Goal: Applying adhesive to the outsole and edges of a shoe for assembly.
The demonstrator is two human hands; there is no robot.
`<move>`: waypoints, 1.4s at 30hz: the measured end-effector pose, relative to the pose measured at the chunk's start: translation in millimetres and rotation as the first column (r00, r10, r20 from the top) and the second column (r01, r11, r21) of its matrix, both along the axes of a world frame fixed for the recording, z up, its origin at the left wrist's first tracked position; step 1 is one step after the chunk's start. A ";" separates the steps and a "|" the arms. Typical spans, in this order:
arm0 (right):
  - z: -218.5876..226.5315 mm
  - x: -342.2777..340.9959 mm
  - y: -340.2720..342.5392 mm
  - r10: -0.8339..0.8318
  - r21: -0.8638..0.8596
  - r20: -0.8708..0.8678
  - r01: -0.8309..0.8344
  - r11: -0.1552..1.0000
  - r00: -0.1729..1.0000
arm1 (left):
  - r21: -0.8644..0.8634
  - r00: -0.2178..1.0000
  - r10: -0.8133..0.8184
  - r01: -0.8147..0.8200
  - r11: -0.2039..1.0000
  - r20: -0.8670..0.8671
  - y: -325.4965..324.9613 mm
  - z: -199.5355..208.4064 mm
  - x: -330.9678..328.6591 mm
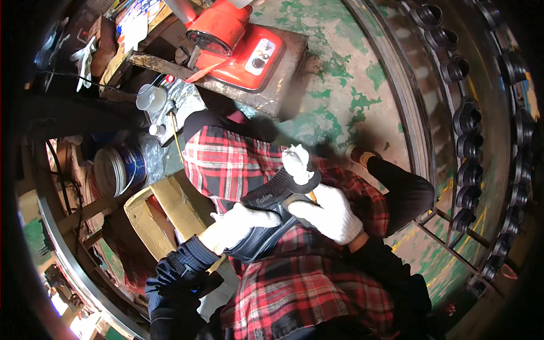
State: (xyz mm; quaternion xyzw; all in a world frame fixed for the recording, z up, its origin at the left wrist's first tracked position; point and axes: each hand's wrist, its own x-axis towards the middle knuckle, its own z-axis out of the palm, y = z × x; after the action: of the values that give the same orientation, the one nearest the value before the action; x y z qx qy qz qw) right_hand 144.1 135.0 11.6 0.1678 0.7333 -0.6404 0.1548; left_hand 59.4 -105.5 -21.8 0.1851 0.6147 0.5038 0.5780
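Observation:
Across my lap lies a black strappy shoe, apparently a slipper or sandal (266, 199), with pale lettering on its upper. My left hand (247, 220), in a white knit glove, is wrapped round its near side, thumb along the upper. White-gloved too, my right hand (334, 215) is closed at the shoe's right end, thumb extended over it. A thin yellow-brown stick (312, 196) shows by its fingers, below a black disc (305, 182) and a white cloth-like wad (296, 160). The right fingertips are partly hidden.
A red machine (243, 62) with a control panel stands on a worn table ahead. At left are a white cup (151, 98), a small white-capped bottle (157, 130), a bucket (118, 170) and an open cardboard box (164, 207). Racks of black shoes (467, 130) line the right.

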 end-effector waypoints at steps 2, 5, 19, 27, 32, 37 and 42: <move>-3.2 1.7 0.5 0.091 0.143 0.058 -0.099 0.985 0.994 | 0.036 0.997 0.042 -0.045 0.998 0.070 5.1 -2.4 1.9; -10.2 6.6 0.4 0.095 0.288 0.033 -0.101 0.952 0.995 | -0.015 0.995 0.045 -0.044 0.999 0.085 9.0 -3.1 4.9; -16.4 18.8 4.9 -0.057 0.027 0.124 0.054 0.998 0.991 | 0.015 0.965 -0.148 0.155 0.988 -0.217 7.9 -1.3 3.4; -14.3 16.1 8.9 -0.109 0.212 0.005 0.105 0.972 0.994 | -0.089 1.000 0.025 -0.024 0.996 0.014 13.2 8.0 5.9; -22.2 14.7 4.7 0.004 0.382 -0.029 0.008 0.924 1.000 | -0.121 0.999 -0.022 0.019 0.992 -0.028 7.9 2.7 8.2; -33.2 17.2 26.6 -0.319 -0.053 0.138 0.328 0.943 0.938 | 0.039 0.987 -0.078 0.085 0.996 -0.143 -0.3 -6.5 1.4; -44.9 13.8 17.5 -0.161 -0.123 0.132 0.177 0.976 0.978 | 0.006 0.806 -0.270 0.321 0.947 -0.527 -13.9 14.1 -12.0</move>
State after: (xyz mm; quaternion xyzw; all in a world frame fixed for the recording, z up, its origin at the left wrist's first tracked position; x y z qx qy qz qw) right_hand 158.0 152.4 -33.3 0.2575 0.6607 -0.6879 0.1551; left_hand 47.3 -119.4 -7.7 0.4347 0.6867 0.3674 0.4522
